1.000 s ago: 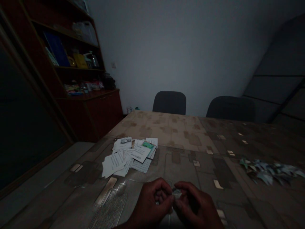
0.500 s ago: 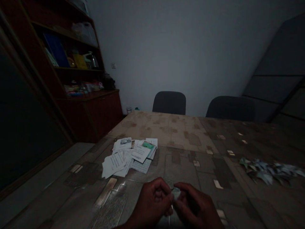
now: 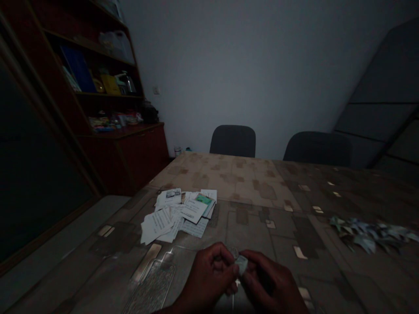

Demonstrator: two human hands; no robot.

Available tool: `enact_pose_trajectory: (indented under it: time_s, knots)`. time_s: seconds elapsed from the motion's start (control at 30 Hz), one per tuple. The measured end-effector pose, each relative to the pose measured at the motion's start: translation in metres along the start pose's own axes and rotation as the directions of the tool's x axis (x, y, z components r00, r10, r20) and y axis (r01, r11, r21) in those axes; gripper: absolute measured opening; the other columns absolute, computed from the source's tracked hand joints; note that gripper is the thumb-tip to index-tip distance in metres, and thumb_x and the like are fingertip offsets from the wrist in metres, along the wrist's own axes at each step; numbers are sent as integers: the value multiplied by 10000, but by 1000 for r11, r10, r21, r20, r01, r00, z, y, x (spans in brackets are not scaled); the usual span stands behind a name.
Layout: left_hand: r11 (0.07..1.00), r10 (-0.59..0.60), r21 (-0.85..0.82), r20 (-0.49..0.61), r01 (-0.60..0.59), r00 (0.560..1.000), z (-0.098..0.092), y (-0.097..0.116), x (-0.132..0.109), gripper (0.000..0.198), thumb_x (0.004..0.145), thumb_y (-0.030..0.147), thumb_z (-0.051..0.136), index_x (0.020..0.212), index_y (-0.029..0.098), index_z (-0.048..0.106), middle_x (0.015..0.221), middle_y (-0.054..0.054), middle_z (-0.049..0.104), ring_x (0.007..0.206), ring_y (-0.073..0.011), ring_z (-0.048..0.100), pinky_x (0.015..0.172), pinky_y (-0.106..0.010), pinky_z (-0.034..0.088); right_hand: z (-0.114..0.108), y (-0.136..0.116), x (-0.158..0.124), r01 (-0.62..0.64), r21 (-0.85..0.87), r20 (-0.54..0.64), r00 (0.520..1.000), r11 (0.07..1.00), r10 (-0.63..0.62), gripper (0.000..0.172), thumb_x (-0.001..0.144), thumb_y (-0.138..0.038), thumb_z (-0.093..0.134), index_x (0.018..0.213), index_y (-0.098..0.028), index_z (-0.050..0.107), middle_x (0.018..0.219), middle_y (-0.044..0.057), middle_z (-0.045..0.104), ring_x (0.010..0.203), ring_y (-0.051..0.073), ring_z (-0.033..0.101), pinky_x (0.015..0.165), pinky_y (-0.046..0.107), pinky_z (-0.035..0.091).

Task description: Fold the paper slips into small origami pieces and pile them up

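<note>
The room is dim. Both my hands meet at the near edge of the table [image 3: 248, 187]. My left hand [image 3: 209, 279] and my right hand [image 3: 268, 283] are closed in a pinch on a small pale folded piece of paper [image 3: 241, 263] held between their fingertips, just above the tabletop. A loose pile of printed paper sheets [image 3: 178, 213] lies to the left, a little beyond my left hand. A heap of small folded paper pieces [image 3: 368, 233] lies far to the right.
Two dark chairs [image 3: 233, 140] [image 3: 316, 148] stand at the table's far side against a pale wall. A wooden shelf unit with books and bottles [image 3: 98, 87] fills the left wall. A shiny patterned mat [image 3: 152, 288] lies near my left hand.
My fingers have shifted slightly on the small paper piece, which now sits a little lower between them. Nothing else has moved.
</note>
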State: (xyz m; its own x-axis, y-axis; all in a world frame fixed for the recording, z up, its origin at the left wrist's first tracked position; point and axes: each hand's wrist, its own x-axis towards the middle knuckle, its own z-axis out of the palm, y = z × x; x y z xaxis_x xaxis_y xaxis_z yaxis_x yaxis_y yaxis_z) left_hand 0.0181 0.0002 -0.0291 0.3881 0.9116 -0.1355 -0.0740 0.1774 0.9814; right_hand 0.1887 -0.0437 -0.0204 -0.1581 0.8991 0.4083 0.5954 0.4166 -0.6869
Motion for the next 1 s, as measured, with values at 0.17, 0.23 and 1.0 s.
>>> enact_pose_trajectory:
  time_s: [0.17, 0.23, 1.0]
  knots:
    - [1000, 0, -8, 2, 0, 1000, 0, -2, 0, 250, 713, 297, 711, 687, 176, 494, 472, 27, 600, 396, -99, 547, 420, -182, 419, -1, 2, 0, -10, 9, 14, 1000, 1000, 10, 262, 867, -224, 559, 1112, -186, 645, 853, 20, 746, 726, 132, 706, 681, 153, 526]
    - [1000, -1, -19, -1, 1, 1000, 0, -2, 1, 236, 713, 288, 704, 687, 175, 498, 453, 31, 591, 384, -93, 533, 415, -177, 411, -1, 3, -1, -4, 11, 16, 1000, 1000, 4, 275, 868, -220, 552, 1125, -185, 641, 857, 23, 746, 740, 135, 708, 687, 155, 526]
    - [999, -6, 41, -39, 8, 999, 4, 4, -4, 261, 704, 335, 708, 672, 184, 498, 446, 24, 589, 382, -102, 530, 408, -180, 397, 0, -2, 0, 104, -51, -62, 992, 993, -107, 321, 809, -147, 594, 1121, -218, 614, 771, -23, 713, 642, 110, 681, 620, 160, 520]
